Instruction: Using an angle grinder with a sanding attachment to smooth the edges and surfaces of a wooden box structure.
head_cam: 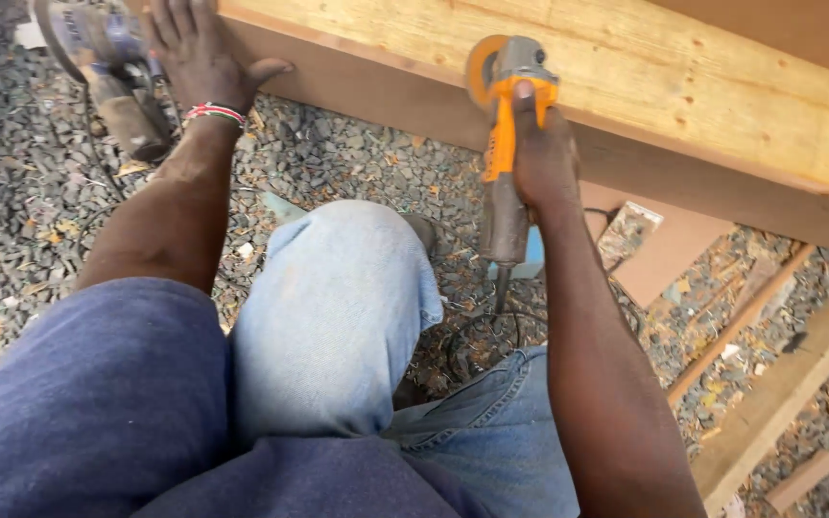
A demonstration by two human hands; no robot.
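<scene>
On gravel (357,163) strewn with wood chips, a long pale wooden board (683,86) runs from the upper left down toward the right edge of the view, with a darker brown panel face (405,96) below its lip. The right hand (541,158) is clenched around the body of an orange and grey angle grinder (506,134), thumb laid up along the orange housing. The grinder's long axis runs nearly vertical in the view, its disc end up against the lower edge of the board and its grey tail pointing down toward the person's knee (338,288); a black cord (477,331) trails from the tail and loops on the gravel. The left hand (205,53) is released, fingers spread, palm flat against the brown panel at the upper left. Just beside it lies a second, dusty power tool (112,82) on the gravel, close to the wrist with its beaded bracelet (215,112). Offcuts (669,249) and a loose timber strip (784,384) crowd the ground to the right; open gravel lies to the far left.
</scene>
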